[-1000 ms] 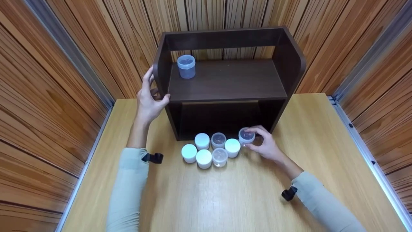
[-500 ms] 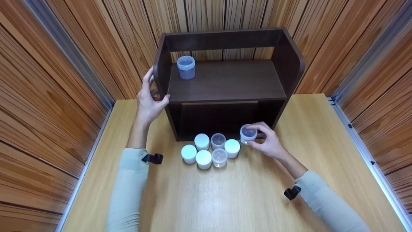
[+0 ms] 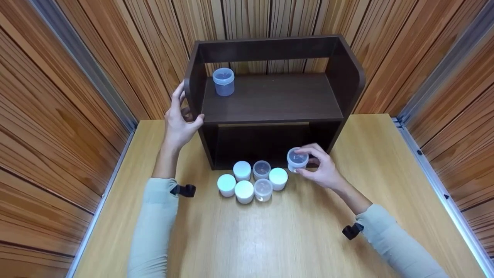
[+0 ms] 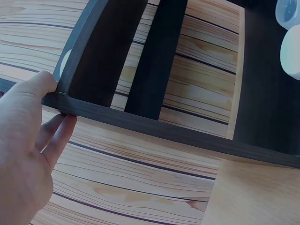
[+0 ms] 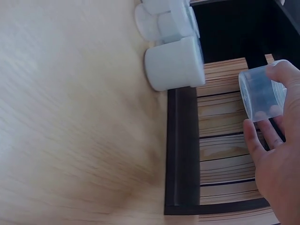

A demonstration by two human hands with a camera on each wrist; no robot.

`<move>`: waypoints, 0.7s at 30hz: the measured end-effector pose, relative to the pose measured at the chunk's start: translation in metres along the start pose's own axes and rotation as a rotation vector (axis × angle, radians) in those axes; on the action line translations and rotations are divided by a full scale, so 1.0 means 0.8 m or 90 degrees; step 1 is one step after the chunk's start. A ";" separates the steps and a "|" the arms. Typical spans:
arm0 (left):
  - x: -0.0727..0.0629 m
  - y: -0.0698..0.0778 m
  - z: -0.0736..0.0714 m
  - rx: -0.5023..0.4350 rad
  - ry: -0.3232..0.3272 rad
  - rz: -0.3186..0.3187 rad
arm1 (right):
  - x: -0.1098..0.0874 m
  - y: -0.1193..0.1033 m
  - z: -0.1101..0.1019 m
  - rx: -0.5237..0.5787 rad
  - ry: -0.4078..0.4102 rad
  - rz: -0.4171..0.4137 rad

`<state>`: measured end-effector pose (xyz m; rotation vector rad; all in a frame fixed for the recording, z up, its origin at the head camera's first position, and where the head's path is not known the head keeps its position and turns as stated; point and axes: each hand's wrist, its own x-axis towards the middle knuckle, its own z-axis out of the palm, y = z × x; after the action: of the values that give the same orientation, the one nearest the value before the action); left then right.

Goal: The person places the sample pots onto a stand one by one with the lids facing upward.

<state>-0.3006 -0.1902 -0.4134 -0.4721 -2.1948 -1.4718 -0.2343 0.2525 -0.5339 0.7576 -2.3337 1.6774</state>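
My left hand [image 3: 178, 125] grips the left side panel of a dark brown two-tier shelf [image 3: 270, 96], thumb at the front edge of its middle board and fingers round the outside. In the left wrist view, thumb and fingertips pinch the panel's edge. My right hand [image 3: 323, 170] pinches a clear plastic jar [image 3: 297, 161] between thumb and fingers, in front of the lower opening's right part. The right wrist view shows this see-through jar [image 5: 260, 91] raised off the table. Another translucent jar [image 3: 224, 83] stands upright on the upper board, near its left end.
Several white-lidded jars [image 3: 244, 191] and two clear-lidded jars [image 3: 263, 189] stand grouped on the wooden table [image 3: 247, 239], just before the shelf's lower opening. Wood-patterned walls [image 3: 58, 135] enclose the table at the back and sides.
My right hand has lifted the clear jar and carried it slightly right and up, away from the white-lidded jar beside it. My left hand stays on the shelf panel.
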 end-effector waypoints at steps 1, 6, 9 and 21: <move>0.000 0.000 0.000 -0.002 -0.001 -0.001 | 0.001 -0.003 0.000 0.001 -0.001 -0.004; 0.000 0.002 -0.001 0.005 -0.003 -0.007 | 0.006 -0.017 -0.002 0.000 -0.007 -0.037; 0.000 0.003 -0.001 0.010 -0.001 -0.010 | 0.009 -0.025 -0.002 -0.006 -0.014 -0.062; -0.001 0.001 0.000 0.016 0.002 -0.002 | 0.020 -0.063 0.001 0.005 -0.035 -0.137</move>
<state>-0.2996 -0.1901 -0.4130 -0.4574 -2.2107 -1.4440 -0.2235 0.2351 -0.4851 1.0286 -2.1907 1.5927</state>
